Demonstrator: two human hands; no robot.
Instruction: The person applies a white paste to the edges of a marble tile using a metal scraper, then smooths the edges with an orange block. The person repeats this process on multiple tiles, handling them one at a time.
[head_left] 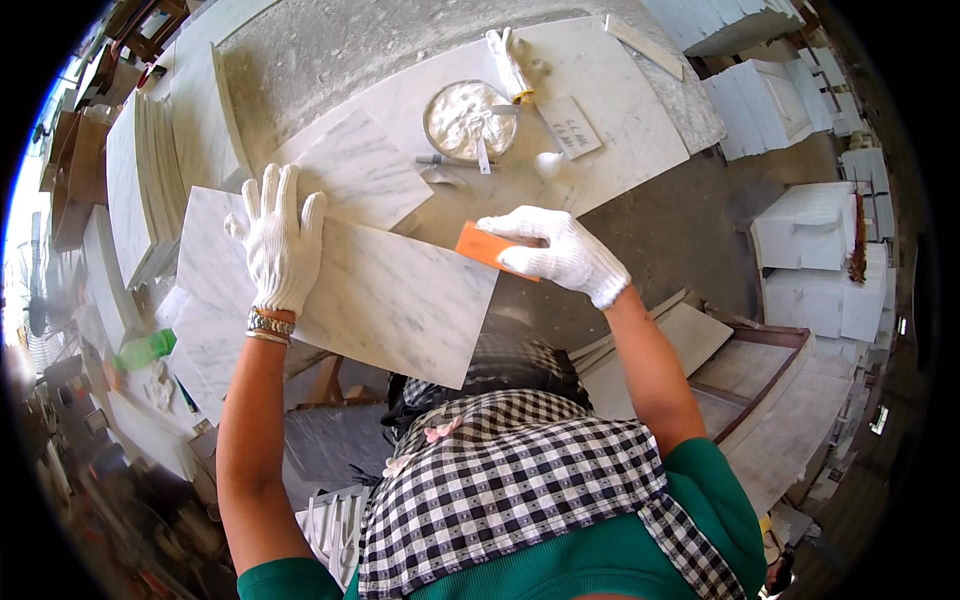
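A white marble tile with grey veins [400, 285] lies in front of me, its right end reaching past the other tiles beneath. My left hand [280, 245], in a white knit glove, rests flat on the tile's left part with fingers stretched out. In my gloved right hand [562, 250] is an orange rectangular block [482, 244], pinched between thumb and fingers. The block meets the tile's right edge near its far corner; whether its face presses there I cannot tell. Another veined tile [365, 170] sits partly under the first one.
Beyond the tiles, a bowl [428, 130] of white paste with a flat blade stands on a large slab [620, 130]. Near it are a glove [510, 68], a grey marker [455, 161] and a small marked tile [572, 128]. Stacked slabs [140, 190] stand left; white blocks [810, 230] line the right.
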